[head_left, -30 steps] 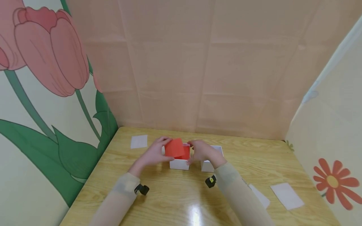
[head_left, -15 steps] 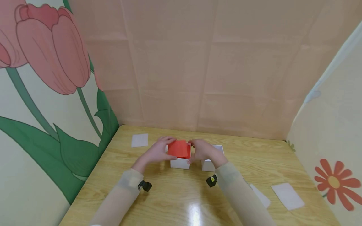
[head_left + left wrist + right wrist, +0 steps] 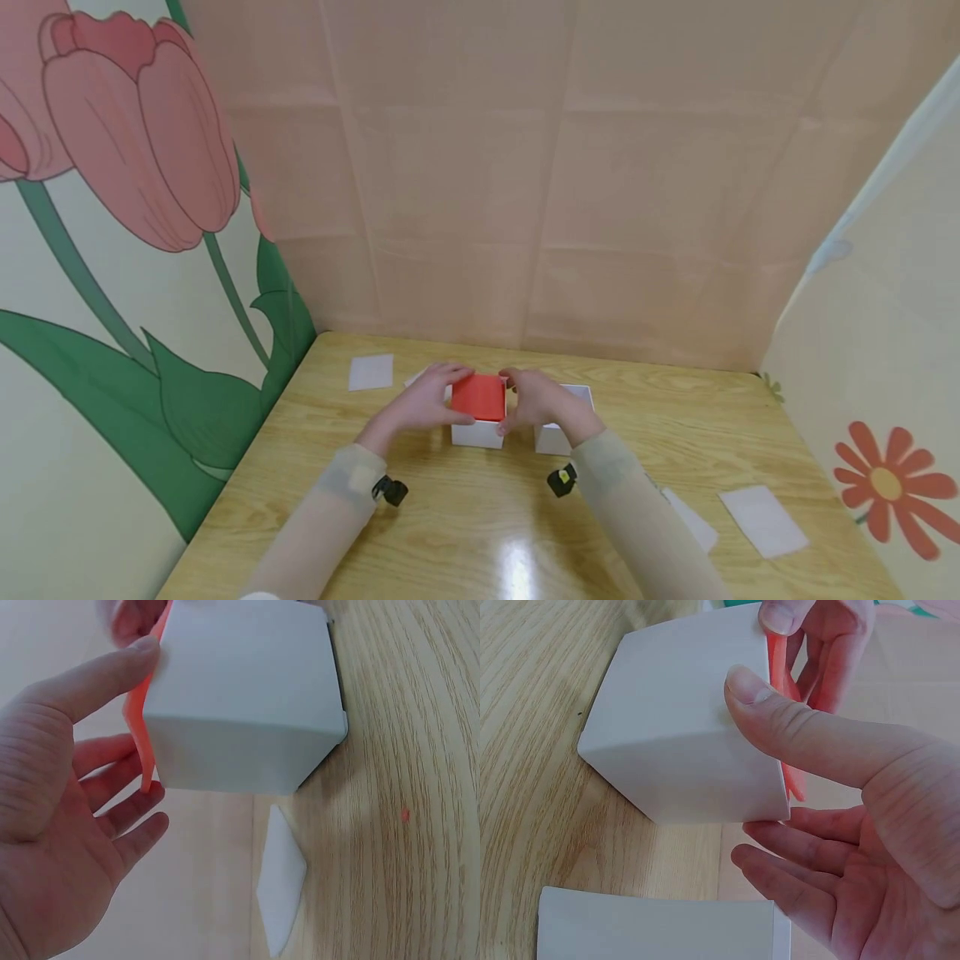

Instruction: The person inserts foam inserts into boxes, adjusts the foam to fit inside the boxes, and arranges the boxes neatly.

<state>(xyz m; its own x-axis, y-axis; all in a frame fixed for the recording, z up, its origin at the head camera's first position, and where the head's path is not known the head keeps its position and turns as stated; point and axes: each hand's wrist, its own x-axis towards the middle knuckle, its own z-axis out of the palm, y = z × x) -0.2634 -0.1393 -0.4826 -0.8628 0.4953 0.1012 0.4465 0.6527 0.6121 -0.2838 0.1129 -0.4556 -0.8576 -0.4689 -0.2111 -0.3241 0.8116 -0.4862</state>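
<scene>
A red sheet, probably light, bendy and best taken by opposite edges, is lying bowed over the top of a white box, hiding the inside. The half-open left hand is holding the sheet's edges between thumb and fingers. The similarly curved right hand is gripping the white box, partly blocking a second box whose contents are unclear.

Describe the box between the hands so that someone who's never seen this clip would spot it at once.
Look toward the far edge of the wooden table. There, between the left hand and the right hand, stands a white box. The red sheet at its top sets it apart from the other white box, which shows no red.
</scene>
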